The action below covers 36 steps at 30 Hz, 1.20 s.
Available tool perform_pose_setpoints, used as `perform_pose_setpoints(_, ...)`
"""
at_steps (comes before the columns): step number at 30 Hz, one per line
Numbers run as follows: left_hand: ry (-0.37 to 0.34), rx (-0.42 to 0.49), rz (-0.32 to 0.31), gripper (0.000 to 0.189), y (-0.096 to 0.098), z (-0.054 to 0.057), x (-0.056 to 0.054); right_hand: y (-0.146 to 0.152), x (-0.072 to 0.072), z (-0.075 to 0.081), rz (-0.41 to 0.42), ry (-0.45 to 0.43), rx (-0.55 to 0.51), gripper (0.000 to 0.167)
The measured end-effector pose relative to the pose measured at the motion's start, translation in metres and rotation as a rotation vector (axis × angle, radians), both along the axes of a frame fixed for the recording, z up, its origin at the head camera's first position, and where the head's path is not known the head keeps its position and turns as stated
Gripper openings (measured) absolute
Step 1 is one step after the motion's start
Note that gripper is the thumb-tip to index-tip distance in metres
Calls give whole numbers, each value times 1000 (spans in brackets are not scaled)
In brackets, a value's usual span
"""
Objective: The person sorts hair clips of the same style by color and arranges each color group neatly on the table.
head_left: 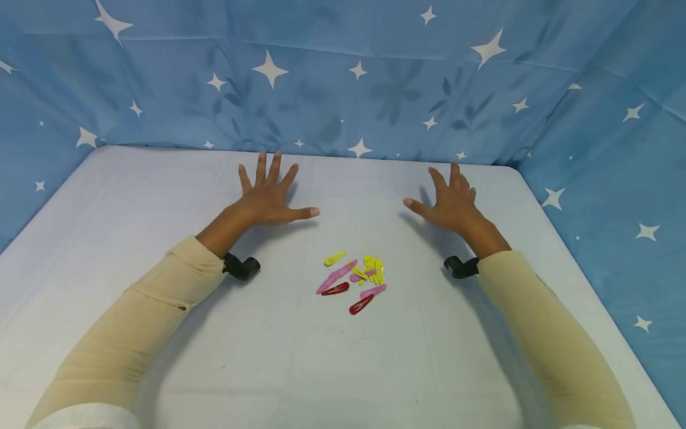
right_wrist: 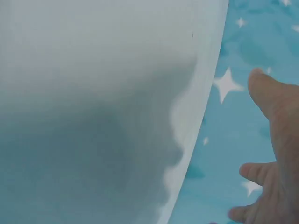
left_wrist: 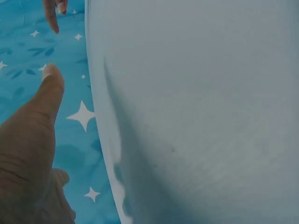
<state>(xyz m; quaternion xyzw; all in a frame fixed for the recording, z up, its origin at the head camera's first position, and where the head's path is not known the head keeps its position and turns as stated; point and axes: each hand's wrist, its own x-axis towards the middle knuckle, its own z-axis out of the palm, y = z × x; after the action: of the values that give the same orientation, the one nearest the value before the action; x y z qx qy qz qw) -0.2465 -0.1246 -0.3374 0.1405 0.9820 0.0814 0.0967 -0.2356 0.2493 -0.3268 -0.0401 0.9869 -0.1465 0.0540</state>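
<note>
In the head view my left hand (head_left: 268, 199) is spread over the far part of the white table, its fingers straight and apart. My right hand (head_left: 450, 205) is likewise spread to the right, thumb pointing inward. Neither hand holds anything. Between and nearer than the hands lies a loose group of snap hair clips: a lone yellow clip (head_left: 334, 258), several yellow clips (head_left: 374, 270) bunched together, pink clips (head_left: 336, 276), and two red clips, one red clip (head_left: 335, 289) at the left and another red clip (head_left: 361, 304) nearest me. Some clips overlap, partly hiding one another.
The white-covered table (head_left: 300, 369) reaches back to a blue curtain (head_left: 332, 83) with white stars, which also hangs along both sides. A black wrist camera (head_left: 242, 267) sits at the left cuff and another black camera (head_left: 461, 267) at the right cuff.
</note>
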Motion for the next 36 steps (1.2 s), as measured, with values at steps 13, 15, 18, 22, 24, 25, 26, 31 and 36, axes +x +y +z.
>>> perform_pose_setpoints(13,-32,194,-182,80,18,11,25,-27,27,-2,91,86,-171,59)
perform_pose_setpoints(15,-43,211,-191,77,20,11,28,-30,30,-2,94,66,-206,56)
perform_pose_setpoints(18,-57,238,-198,75,23,11,33,-33,35,-2,109,45,-248,52)
perform_pose_setpoints(22,-61,263,-215,72,27,10,39,-37,41,-4,126,32,-272,46)
perform_pose_setpoints(24,-59,274,-224,71,30,9,43,-38,45,-5,141,34,-278,43)
perform_pose_setpoints(25,-57,281,-228,70,31,9,44,-39,47,-6,147,33,-283,42)
perform_pose_setpoints(26,-56,290,-232,70,31,9,46,-39,48,-7,156,35,-289,41)
perform_pose_setpoints(31,-87,371,-252,64,33,6,51,-41,57,-9,217,26,-330,37)
perform_pose_setpoints(36,-171,464,-266,58,34,2,53,-42,65,-11,268,-9,-372,31)
